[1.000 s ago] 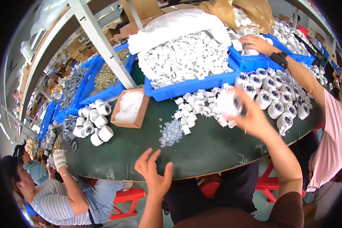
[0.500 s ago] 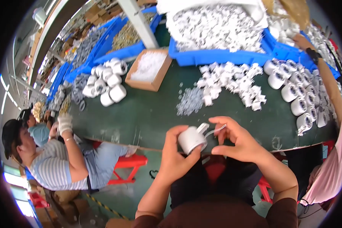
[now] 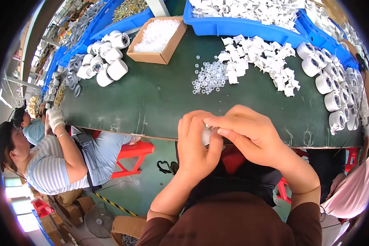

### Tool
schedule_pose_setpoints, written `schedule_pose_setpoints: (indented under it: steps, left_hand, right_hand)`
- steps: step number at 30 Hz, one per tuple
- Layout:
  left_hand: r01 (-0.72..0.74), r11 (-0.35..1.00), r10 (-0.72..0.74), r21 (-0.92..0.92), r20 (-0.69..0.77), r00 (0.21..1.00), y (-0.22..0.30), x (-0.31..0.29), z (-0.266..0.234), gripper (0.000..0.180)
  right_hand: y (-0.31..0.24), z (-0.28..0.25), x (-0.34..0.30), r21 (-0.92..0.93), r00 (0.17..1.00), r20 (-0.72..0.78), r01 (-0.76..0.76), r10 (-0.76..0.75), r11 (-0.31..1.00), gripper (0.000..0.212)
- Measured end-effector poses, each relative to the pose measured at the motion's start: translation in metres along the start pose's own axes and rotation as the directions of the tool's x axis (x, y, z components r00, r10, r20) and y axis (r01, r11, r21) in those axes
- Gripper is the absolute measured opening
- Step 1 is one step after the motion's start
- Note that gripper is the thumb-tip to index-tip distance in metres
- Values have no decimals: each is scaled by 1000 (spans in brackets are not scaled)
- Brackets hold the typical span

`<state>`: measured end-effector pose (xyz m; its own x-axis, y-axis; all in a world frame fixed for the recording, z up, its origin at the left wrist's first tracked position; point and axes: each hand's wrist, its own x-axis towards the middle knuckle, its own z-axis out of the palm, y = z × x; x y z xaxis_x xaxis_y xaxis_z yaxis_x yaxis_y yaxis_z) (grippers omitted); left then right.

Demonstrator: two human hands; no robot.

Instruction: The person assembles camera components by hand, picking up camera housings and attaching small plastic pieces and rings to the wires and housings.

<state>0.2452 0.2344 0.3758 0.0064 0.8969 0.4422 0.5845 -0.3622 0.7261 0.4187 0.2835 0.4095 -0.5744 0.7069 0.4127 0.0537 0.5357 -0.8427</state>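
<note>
My left hand (image 3: pixel 197 143) is wrapped around a white round housing (image 3: pixel 206 135), above my lap at the table's front edge. Most of the housing is hidden by the fingers. My right hand (image 3: pixel 254 137) meets it from the right, thumb and forefinger pinched together against the top of the housing. Whatever sits between those fingertips is too covered to make out. On the table beyond lie a small pile of clear plastic rings (image 3: pixel 211 77) and a heap of white plastic clips (image 3: pixel 258 59).
White round housings stand grouped at the right (image 3: pixel 334 84) and left (image 3: pixel 117 69). Behind are an open cardboard box (image 3: pixel 165 56) of clear pieces and a blue bin (image 3: pixel 233 28) of white parts. A gloved co-worker (image 3: pixel 55 164) sits at left; another person's pink garment (image 3: pixel 350 192) shows at right.
My right hand has closed from spread fingers into a pinch and moved left onto the housing. The white cable seen beside it is now hidden. The view has tipped downward.
</note>
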Motion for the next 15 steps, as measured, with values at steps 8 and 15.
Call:
schedule_pose_setpoints:
  steps: [8,15]
  left_hand:
    - [94,993,-100,-75,-81,992,1,3,4,14]
    - [-2,999,0,-40,-41,999,1,5,5,13]
  right_hand:
    - [13,42,-16,424,868,-315,-233,384,875,15]
    - [8,41,-14,415,834,-340,-282,435,865,8]
